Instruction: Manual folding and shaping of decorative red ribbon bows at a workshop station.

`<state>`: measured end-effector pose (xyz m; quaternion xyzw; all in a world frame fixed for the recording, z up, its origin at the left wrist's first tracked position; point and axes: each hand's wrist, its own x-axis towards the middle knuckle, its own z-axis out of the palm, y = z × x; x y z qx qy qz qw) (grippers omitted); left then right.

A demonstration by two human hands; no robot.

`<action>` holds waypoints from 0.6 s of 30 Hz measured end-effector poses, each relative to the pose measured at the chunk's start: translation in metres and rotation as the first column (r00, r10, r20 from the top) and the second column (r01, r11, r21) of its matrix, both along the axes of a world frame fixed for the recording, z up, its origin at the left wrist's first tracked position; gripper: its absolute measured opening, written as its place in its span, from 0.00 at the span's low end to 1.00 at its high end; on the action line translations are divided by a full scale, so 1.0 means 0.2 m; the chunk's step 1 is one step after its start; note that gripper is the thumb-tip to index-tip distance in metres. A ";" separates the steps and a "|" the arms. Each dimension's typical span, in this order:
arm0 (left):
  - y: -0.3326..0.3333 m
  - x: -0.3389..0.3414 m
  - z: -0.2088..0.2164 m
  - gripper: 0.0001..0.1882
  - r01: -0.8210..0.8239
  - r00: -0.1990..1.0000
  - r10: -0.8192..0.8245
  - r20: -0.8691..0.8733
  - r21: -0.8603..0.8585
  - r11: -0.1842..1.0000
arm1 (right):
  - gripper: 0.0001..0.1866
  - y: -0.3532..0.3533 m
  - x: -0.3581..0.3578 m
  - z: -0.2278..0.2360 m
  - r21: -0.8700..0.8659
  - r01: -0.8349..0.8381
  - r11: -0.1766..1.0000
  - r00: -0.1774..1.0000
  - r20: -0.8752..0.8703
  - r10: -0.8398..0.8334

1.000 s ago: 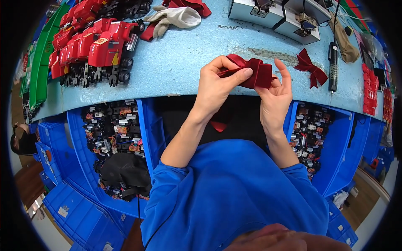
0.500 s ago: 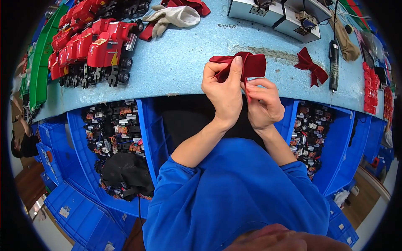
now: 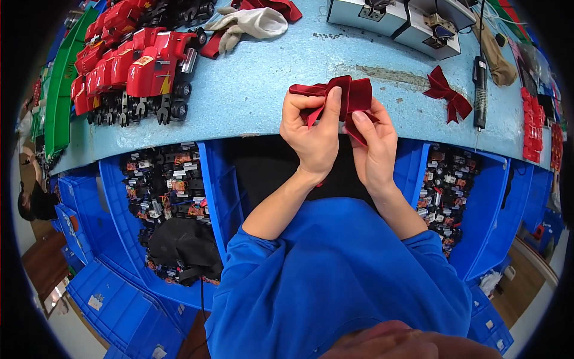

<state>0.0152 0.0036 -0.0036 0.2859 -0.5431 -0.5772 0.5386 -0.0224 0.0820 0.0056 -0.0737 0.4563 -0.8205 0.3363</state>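
Observation:
A dark red ribbon bow (image 3: 357,94) is held up over the near edge of the light blue worktable. My left hand (image 3: 312,128) pinches its middle, with the thumb pressed on the front and the fingers behind. On the other side my right hand (image 3: 378,140) grips the lower part of the bow, its thumb lying on a ribbon tail and the fingers behind. Parts of the loops are covered by my fingers. Another dark red bow (image 3: 447,96) lies on the tabletop to the right, next to a black pen-shaped electric tool (image 3: 480,93) that hangs from a cord.
Red toy trucks (image 3: 149,69) stand in rows at the left, beside a green tray (image 3: 64,90). White gloves (image 3: 254,27) lie at the back. A metal-cased machine (image 3: 412,27) sits back right. Below, blue crates (image 3: 209,185) hold small parts; a black bag (image 3: 184,245) rests in the left one.
My right hand has turned and moved up, from the narrow tie under the bow to a ribbon tail. The bow has shifted slightly left. A small red piece now shows below my left wrist.

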 end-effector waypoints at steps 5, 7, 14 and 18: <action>0.02 0.00 0.03 0.11 -0.034 0.999 0.035 0.041 -0.024 0.999 | 0.19 0.00 0.00 -0.02 0.034 0.055 0.998 0.985 -0.166 -0.049; 0.02 0.00 0.02 0.11 -0.052 0.998 0.052 0.018 -0.012 0.999 | 0.19 -0.01 0.00 -0.03 0.037 0.078 0.996 0.974 -0.215 -0.068; 0.03 0.01 0.00 0.11 0.005 0.998 0.002 0.059 -0.131 0.991 | 0.17 -0.07 -0.03 -0.05 0.026 0.168 0.985 0.955 -0.250 -0.157; 0.00 0.03 0.02 0.10 0.113 0.986 -0.100 0.135 -0.092 0.989 | 0.13 -0.04 -0.09 -0.05 0.177 -0.010 0.984 0.950 -0.305 0.064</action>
